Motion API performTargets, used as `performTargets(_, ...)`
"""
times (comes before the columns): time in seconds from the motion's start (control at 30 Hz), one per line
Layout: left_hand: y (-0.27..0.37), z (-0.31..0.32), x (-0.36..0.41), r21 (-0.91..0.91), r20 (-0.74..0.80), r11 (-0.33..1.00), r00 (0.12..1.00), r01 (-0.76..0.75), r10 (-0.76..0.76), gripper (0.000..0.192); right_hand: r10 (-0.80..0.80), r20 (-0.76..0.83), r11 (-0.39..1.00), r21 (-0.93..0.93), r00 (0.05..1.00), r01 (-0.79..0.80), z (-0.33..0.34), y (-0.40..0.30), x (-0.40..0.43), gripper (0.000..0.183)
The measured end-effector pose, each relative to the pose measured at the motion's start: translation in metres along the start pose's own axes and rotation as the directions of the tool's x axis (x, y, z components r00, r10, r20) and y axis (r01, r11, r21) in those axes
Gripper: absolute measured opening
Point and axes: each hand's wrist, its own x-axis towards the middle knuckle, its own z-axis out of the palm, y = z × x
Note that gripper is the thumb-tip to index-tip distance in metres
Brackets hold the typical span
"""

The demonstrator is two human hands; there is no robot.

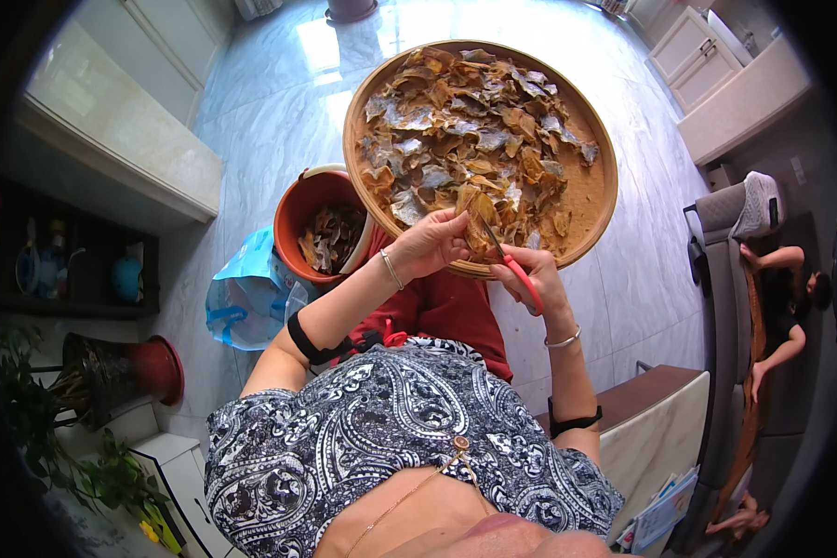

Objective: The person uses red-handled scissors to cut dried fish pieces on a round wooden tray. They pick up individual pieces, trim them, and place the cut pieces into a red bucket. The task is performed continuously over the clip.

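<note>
A round woven bamboo tray (603, 209) with a raised rim lies before me, above my knees. Spread over it are many curled, brittle-looking amber and silver-grey pieces, apparently dried fish skin (453, 125). My left hand (429, 244) pinches one amber piece (476, 222) over the tray's near edge. In my right hand (540, 275) are scissors with red handles (523, 282), their blades pointing up and left beside that piece. Whether the blades touch it I cannot tell. An orange-red bucket (289, 227) stands left of the tray, with similar grey-brown pieces (331, 237) inside.
A blue plastic bag (240, 307) sits on the marble floor (272, 111) by the bucket. To my right are a marble-topped table (659, 425) with papers (659, 513) and a grey sofa (725, 279) with people on it. A potted plant (122, 380) stands left.
</note>
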Motion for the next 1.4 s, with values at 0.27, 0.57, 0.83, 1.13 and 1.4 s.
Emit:
performTargets(0.27, -0.012, -0.016, 0.008, -0.393, 0.226, 0.879, 0.955, 0.27, -0.193, 0.028, -0.048, 0.18, 0.836, 0.546, 0.982, -0.059, 0.008, 0.033, 0.006, 0.028)
performTargets(0.57, 0.031, -0.012, 0.007, 0.074, 0.314, 0.973, 0.921, 0.219, -0.231, 0.022, -0.199, 0.411, 0.357, 0.876, 0.89, -0.325, 0.021, 0.049, -0.004, 0.036)
performTargets(0.83, 0.055, 0.019, 0.012, 0.857, 0.003, 0.512, 0.994, -0.059, 0.111, 0.022, -0.088, 0.253, 0.164, 0.958, 0.964, -0.236, 0.02, 0.054, 0.015, 0.035)
performTargets(1.13, 0.046, 0.019, 0.009, 0.7, -0.141, 0.713, 0.973, -0.033, 0.184, 0.025, 0.058, 0.138, 0.307, 0.94, 0.989, -0.149, 0.006, 0.043, 0.039, 0.036)
performTargets(1.4, 0.046, 0.016, 0.007, 0.751, -0.116, 0.659, 0.974, -0.042, 0.193, 0.025, 0.093, -0.023, 0.905, 0.419, 0.995, -0.075, 0.018, 0.007, 0.027, 0.022)
